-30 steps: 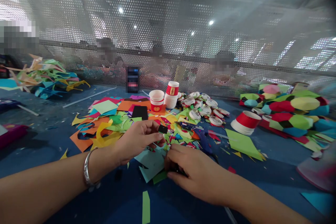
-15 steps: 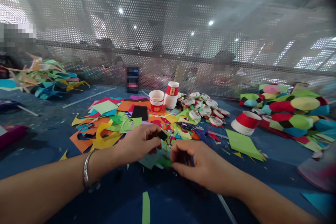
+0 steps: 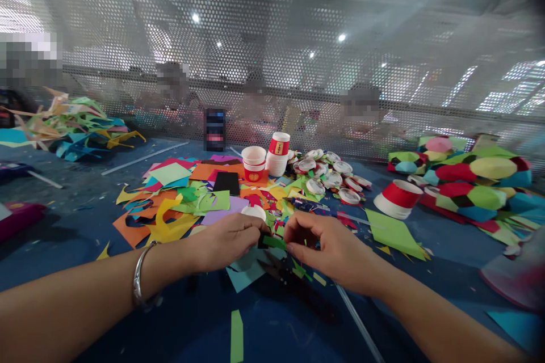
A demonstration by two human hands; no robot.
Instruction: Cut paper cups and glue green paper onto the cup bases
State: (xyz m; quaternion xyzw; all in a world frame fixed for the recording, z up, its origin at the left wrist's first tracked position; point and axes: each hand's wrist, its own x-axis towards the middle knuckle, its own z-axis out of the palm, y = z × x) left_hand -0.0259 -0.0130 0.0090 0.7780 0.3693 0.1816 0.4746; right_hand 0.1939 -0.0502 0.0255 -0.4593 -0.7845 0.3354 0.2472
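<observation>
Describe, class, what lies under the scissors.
Light blue paper lies beneath the blade tips of the scissors; the dark handles are over the blue table. Whatever the metal and handles directly cover cannot be seen.

Paper scraps [image 3: 213, 201] lie mid-surface [image 3: 170, 317], with paper cups [image 3: 254, 172] behind them.
Scissors [image 3: 285, 278] lie in front; a phone [image 3: 215, 130] stands behind, left of the cups. A heap of cup pieces [image 3: 326, 171] sits right of the cups, then a separate cup stack [image 3: 398, 198], then paper balls [image 3: 472, 181] far right. Cut strips [image 3: 74, 125] lie far left, before a perforated screen [image 3: 238, 28].
</observation>
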